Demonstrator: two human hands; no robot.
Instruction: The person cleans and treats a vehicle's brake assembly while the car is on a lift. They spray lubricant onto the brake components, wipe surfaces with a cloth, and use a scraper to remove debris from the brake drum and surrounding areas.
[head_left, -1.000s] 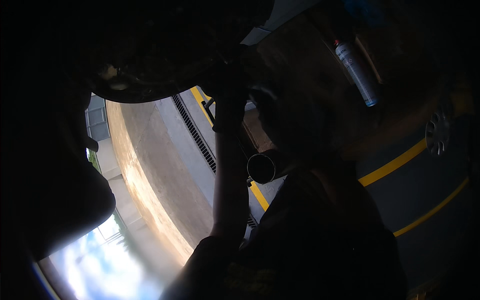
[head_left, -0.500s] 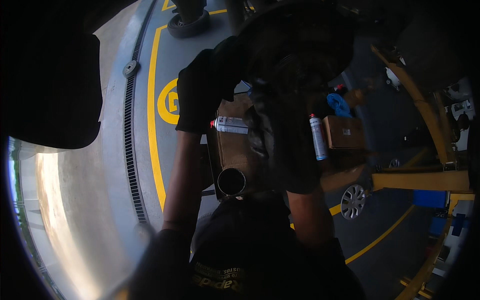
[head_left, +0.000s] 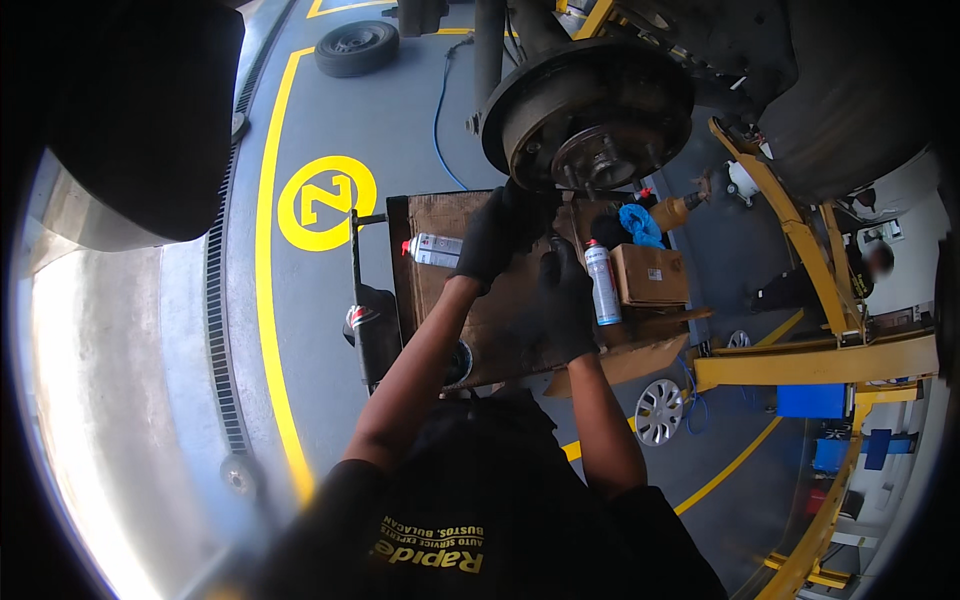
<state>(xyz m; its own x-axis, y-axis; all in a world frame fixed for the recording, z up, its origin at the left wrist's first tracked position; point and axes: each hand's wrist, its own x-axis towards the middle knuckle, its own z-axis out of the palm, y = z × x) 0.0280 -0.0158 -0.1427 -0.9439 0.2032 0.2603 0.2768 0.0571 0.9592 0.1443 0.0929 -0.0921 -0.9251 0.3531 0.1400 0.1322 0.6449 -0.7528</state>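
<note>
We look down past our black shirt [head_left: 580, 525], which fills the bottom of the frame, at our forearms reaching up to the centre. Our left hand [head_left: 492, 238], in a dark glove, is just under the lower edge of the wheel hub [head_left: 604, 158]; its fingers look bent, but we cannot tell whether they pinch anything. Our right hand [head_left: 566, 302], also dark-gloved, sits lower and to the right with fingers seemingly curled; its grip is too dark to make out. The hub, with its studs and round plate, hangs at the upper centre.

Below the hands, a sheet of cardboard [head_left: 428, 310] covers a stand. On it, one spray can [head_left: 436, 250] lies left of our left hand, and a second spray can [head_left: 603, 286] is just right of our right hand, beside a brown box [head_left: 650, 276] and a crumpled blue item [head_left: 640, 224].

Farther down, a silver hubcap [head_left: 659, 412] is on the floor at lower right, and a tyre [head_left: 356, 48] lies at upper left. At far right, a person [head_left: 787, 291] in dark clothes shows behind a yellow lift [head_left: 815, 366].
</note>
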